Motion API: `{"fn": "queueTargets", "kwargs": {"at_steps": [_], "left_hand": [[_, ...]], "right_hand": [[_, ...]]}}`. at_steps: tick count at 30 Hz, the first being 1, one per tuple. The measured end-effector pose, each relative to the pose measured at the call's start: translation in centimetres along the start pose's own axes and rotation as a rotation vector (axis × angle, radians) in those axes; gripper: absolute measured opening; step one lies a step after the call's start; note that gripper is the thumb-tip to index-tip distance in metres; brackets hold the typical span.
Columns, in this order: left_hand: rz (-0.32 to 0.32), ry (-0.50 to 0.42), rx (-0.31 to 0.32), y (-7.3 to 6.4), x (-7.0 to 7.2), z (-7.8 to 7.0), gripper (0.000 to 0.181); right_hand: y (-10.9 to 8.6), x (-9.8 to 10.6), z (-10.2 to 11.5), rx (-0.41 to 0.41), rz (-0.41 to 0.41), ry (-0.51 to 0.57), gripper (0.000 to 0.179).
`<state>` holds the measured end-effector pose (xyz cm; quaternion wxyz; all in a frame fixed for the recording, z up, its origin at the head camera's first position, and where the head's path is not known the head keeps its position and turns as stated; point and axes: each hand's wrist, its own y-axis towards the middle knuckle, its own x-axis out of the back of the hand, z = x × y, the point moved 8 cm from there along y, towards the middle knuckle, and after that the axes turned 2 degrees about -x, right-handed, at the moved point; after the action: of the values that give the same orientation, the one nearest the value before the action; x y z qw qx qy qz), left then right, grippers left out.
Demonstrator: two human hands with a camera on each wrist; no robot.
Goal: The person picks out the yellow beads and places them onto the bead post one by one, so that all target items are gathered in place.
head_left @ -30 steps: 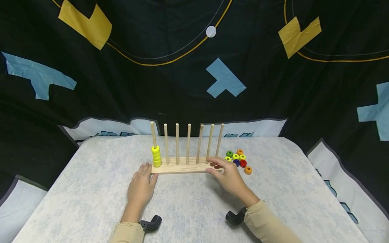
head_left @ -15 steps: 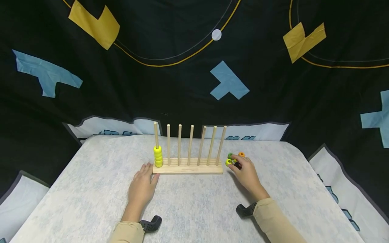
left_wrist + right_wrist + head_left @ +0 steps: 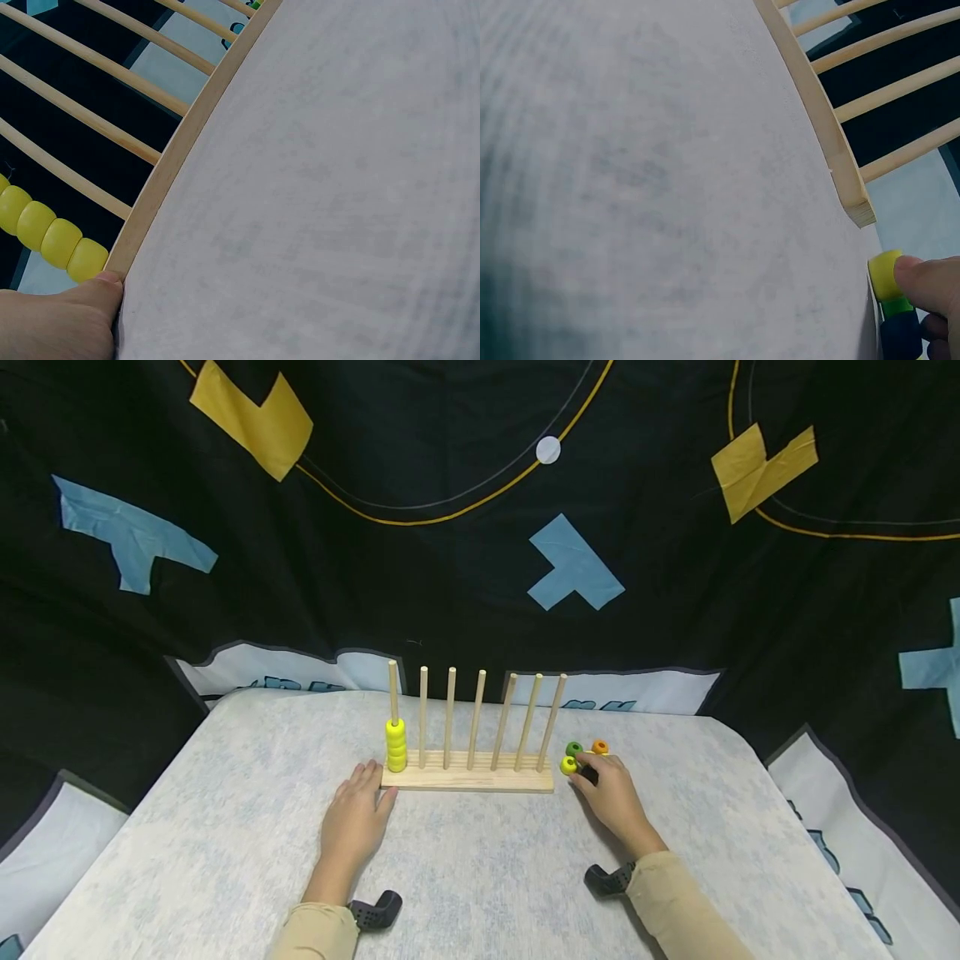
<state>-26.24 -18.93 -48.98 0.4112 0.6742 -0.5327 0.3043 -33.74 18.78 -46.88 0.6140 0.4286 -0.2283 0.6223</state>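
Note:
A wooden peg rack (image 3: 468, 779) stands on the table, a stack of yellow beads (image 3: 396, 746) on its leftmost peg. My left hand (image 3: 352, 818) lies at the rack's left end, with its thumb against the base's corner in the left wrist view. Beyond the rack's right end, my right hand (image 3: 615, 793) has its thumb and curled fingers at a loose yellow bead (image 3: 886, 275), which it pinches. A dark blue bead (image 3: 901, 335) sits close under those fingers. Behind them lie a green bead (image 3: 574, 749) and an orange bead (image 3: 600, 747). My right hand hides other loose beads.
The pale table (image 3: 465, 877) spreads around the rack and in front of both hands. A black curtain (image 3: 450, 585) with blue and yellow patches hangs behind it. The rack's other pegs (image 3: 476, 718) stand upright and bare.
My right hand has left the rack's right end and moved right to the loose beads, its fingers closing at the yellow one. My left hand stays at the rack's left end. The head view has shifted slightly.

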Motion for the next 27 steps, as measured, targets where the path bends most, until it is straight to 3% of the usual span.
{"fn": "queueTargets", "kwargs": {"at_steps": [11,27], "left_hand": [[-0.001,-0.005,-0.002,0.1,-0.1,0.0,0.060],[-0.016,0.007,-0.009,0.0,0.0,-0.2,0.059]], "right_hand": [[1.0,-0.3,0.8,0.046,-0.019,-0.049,0.043],[1.8,-0.7,0.9,0.099,-0.027,-0.034,0.038]]}}
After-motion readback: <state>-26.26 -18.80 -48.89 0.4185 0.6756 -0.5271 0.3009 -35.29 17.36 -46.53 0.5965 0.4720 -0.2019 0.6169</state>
